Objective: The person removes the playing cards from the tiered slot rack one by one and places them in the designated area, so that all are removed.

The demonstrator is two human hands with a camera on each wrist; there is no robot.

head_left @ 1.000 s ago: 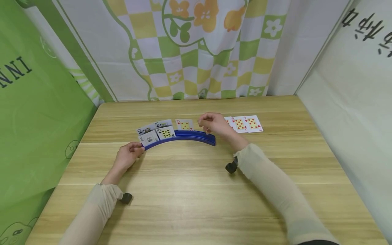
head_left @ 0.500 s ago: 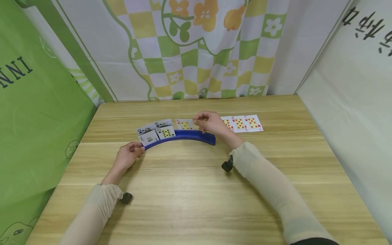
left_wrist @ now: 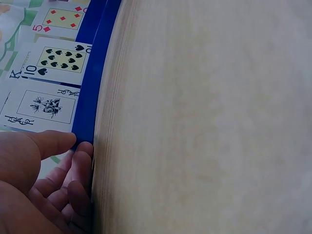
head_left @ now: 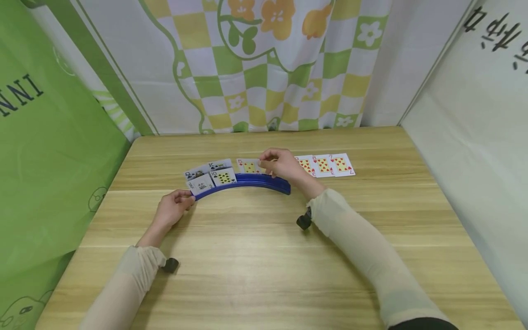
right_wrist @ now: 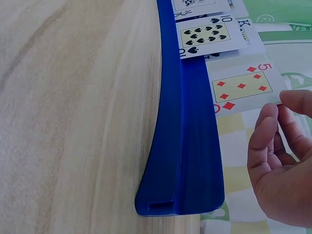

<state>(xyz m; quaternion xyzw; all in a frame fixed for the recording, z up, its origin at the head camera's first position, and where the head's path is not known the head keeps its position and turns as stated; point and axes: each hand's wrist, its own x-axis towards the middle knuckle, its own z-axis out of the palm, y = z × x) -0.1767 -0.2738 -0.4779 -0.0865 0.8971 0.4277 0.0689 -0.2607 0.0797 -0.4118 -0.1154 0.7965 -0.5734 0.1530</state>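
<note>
A curved blue card holder (head_left: 266, 180) lies across the table. My left hand (head_left: 170, 209) grips its left end between thumb and finger. In its front slot stand a joker (left_wrist: 47, 105) and the ten of spades (left_wrist: 61, 62). A queen (head_left: 196, 172) and a king (head_left: 220, 164) stand behind them. To the right of these, in the rear row, stands the five of diamonds (right_wrist: 242, 86). My right hand (head_left: 283, 166) pinches that card's upper right corner between thumb and fingertip, the other fingers loosely curled.
At the back right, overlapping face-up heart cards lie in a row, among them the eight (head_left: 322, 164) and the seven (head_left: 341, 164). The wooden table (head_left: 255, 256) meets a patterned curtain (head_left: 268, 91) behind, with fabric walls on both sides.
My right hand has moved left from beside the heart cards onto the right edge of the five of diamonds. My left hand keeps its grip on the holder's end.
</note>
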